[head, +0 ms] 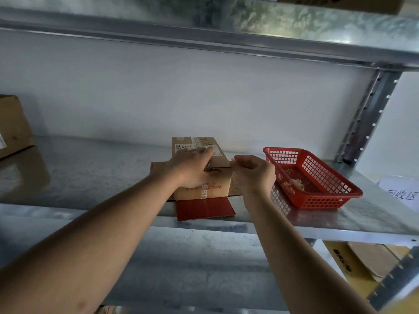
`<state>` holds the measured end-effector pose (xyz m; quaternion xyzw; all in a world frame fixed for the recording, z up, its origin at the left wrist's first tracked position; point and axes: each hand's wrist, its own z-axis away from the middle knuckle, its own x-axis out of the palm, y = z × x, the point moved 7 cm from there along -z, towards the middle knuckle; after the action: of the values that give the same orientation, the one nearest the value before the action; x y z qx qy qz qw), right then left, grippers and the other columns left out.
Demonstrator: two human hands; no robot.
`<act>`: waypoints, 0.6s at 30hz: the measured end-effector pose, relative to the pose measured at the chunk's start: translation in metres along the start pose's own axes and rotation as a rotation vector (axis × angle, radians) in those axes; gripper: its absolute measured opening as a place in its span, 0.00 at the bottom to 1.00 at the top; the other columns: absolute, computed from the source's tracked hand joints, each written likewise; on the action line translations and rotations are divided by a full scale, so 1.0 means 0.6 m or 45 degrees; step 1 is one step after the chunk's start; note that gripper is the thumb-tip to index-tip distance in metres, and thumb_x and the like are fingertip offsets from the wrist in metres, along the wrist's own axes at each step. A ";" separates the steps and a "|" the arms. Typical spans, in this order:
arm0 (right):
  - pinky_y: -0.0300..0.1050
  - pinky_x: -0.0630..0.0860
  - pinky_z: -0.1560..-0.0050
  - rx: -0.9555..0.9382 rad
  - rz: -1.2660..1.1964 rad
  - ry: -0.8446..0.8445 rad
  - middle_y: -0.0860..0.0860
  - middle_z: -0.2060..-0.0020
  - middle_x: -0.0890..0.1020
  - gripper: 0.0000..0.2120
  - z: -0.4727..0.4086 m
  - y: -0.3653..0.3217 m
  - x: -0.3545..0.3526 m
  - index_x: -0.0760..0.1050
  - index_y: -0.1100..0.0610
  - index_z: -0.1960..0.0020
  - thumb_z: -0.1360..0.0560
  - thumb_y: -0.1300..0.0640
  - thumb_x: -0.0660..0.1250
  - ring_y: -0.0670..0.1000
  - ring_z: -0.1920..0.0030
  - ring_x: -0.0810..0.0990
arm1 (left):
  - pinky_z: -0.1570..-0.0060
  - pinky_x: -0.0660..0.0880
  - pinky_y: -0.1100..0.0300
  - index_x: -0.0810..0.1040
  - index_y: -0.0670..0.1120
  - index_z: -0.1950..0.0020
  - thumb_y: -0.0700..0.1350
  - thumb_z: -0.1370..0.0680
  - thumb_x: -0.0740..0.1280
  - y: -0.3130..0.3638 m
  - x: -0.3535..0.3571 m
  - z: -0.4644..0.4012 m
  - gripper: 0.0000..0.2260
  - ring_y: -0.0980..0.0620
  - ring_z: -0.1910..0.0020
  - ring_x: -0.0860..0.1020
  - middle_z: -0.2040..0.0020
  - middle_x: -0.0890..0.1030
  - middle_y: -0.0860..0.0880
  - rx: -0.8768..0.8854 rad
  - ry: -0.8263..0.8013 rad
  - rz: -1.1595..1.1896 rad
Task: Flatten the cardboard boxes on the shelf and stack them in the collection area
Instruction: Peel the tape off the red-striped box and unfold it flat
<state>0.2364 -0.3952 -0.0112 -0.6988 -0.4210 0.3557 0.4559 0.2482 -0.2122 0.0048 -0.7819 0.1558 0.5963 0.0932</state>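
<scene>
A brown cardboard box with red print and a shipping label lies low on the metal shelf, near its front edge. Its red flap lies folded out over that edge. My left hand rests on top of the box with fingers stretched out flat, pressing it down. My right hand hovers at the box's right side, fingers curled, thumb and forefinger pinching a thin pale strip of tape that runs down to the box.
A red plastic basket with scraps of tape in it stands right of the box. A white paper sign lies at the shelf's right end. Another brown box sits at the far left. Flat cardboard lies on the level below.
</scene>
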 end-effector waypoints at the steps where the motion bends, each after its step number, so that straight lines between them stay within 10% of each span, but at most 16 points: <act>1: 0.37 0.82 0.53 -0.041 0.040 -0.011 0.41 0.62 0.87 0.06 -0.005 -0.004 -0.006 0.88 0.49 0.54 0.29 0.58 0.80 0.38 0.60 0.85 | 0.53 0.66 0.52 0.65 0.54 0.42 0.70 0.21 0.61 0.012 0.002 -0.007 0.22 0.50 0.50 0.74 0.43 0.77 0.51 0.003 0.003 -0.002; 5: 0.24 0.72 0.59 -0.235 0.247 -0.058 0.43 0.57 0.88 0.05 -0.033 -0.020 -0.045 0.88 0.51 0.50 0.25 0.57 0.77 0.34 0.59 0.81 | 0.55 0.66 0.52 0.66 0.54 0.44 0.67 0.21 0.63 0.060 0.006 -0.035 0.19 0.52 0.55 0.74 0.53 0.71 0.57 -0.023 -0.015 0.020; 11: 0.43 0.80 0.56 -0.349 0.491 -0.129 0.49 0.59 0.88 0.04 -0.101 -0.024 -0.138 0.88 0.54 0.51 0.22 0.58 0.74 0.48 0.58 0.84 | 0.55 0.71 0.51 0.68 0.52 0.47 0.65 0.21 0.67 0.135 0.012 -0.074 0.18 0.50 0.53 0.76 0.50 0.74 0.53 -0.074 -0.065 0.080; 18: 0.38 0.69 0.75 -0.240 0.887 -0.154 0.47 0.68 0.75 0.07 -0.172 0.022 -0.205 0.86 0.59 0.56 0.26 0.69 0.72 0.44 0.68 0.73 | 0.51 0.78 0.55 0.76 0.54 0.47 0.58 0.26 0.76 0.176 0.007 -0.086 0.14 0.53 0.49 0.78 0.47 0.76 0.56 -0.165 -0.134 0.302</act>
<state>0.2826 -0.5451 0.0248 -0.8169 -0.2148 0.4900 0.2154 0.2583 -0.3286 0.0191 -0.7300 0.2031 0.6522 -0.0205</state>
